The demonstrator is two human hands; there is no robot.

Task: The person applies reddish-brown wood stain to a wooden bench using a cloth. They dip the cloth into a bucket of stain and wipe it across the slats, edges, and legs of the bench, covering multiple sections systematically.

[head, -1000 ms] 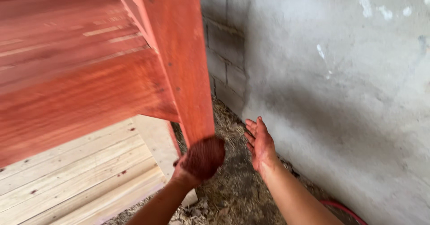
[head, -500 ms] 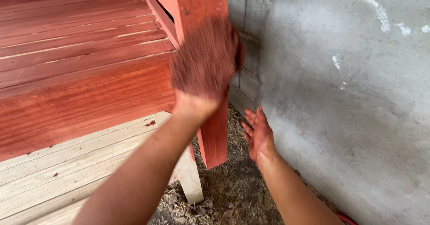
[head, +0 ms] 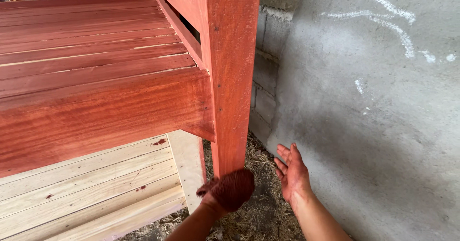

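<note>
Down the red post [head: 232,78] went left hand [head: 229,190] with stained rag [head: 235,188].

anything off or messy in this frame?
Yes: red stain drips dot the bare planks under the stained bench. The left hand, wrapped in a stained rag, is at the post's foot; the right hand is stain-smeared.

Two hands low beside the post

The left hand [head: 229,190] is closed in a fist, stained dark red, pressed at the bottom of the post [head: 230,78]. The right hand [head: 293,174] is open, fingers spread, just right of the post.
</note>
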